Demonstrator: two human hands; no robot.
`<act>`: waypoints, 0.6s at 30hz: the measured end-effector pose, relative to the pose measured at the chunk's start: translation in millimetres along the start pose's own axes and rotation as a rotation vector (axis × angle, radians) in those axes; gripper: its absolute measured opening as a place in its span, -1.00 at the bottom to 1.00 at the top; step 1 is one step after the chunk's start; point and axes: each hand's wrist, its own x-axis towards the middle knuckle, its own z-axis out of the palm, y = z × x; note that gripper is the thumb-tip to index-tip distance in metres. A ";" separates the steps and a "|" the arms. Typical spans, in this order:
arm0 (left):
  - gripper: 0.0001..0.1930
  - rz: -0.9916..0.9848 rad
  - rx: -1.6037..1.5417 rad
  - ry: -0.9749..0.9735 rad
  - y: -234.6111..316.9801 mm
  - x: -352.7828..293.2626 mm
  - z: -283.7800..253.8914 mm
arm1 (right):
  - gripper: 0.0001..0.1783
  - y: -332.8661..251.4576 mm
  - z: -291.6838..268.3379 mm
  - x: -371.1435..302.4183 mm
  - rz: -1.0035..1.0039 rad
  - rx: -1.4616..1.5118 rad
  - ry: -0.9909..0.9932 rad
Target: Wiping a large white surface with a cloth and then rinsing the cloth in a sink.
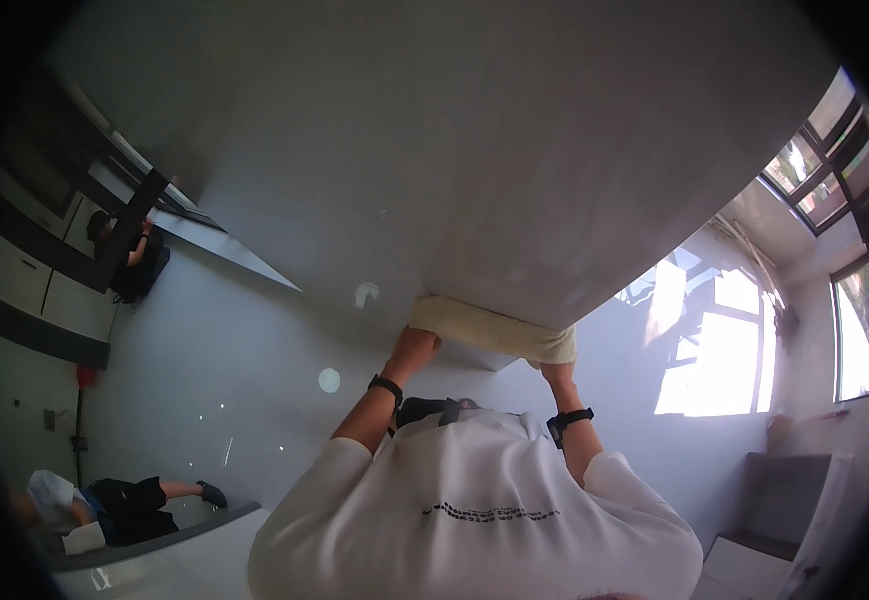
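A cream cloth [495, 328], folded into a long band, stretches between my two hands in front of my body. My left hand [419, 347] is at its left end, with the fingers tucked behind the fabric and out of sight. At the right end is my right hand [558, 373], its fingers also mostly covered by the cloth. Both hands appear to hold the cloth by its ends. Just beyond it is the edge of a large smooth grey surface [475, 180]. Black bands circle both my wrists.
One person [135, 260] in dark clothes is by pale cabinets [15, 290] at far left. Another person [130, 505], in black shorts, is at lower left beside a grey-topped counter [195, 530]. Windows [860, 330] are at right; sunlight patches the pale floor [245, 330]. A grey box-like piece [790, 490] stands lower right.
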 end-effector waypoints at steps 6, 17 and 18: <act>-0.76 -0.121 -0.362 0.210 45.6 43.5 -47.4 | -0.49 -32.4 -54.7 24.0 0.153 0.187 -0.115; -0.59 -0.211 -0.271 0.571 137.2 111.4 -277.6 | -0.63 -190.9 -218.1 105.4 -0.099 -0.276 0.257; -0.59 -0.219 -0.266 0.577 136.4 111.6 -277.0 | -0.64 -198.2 -220.7 107.2 -0.054 -0.229 0.263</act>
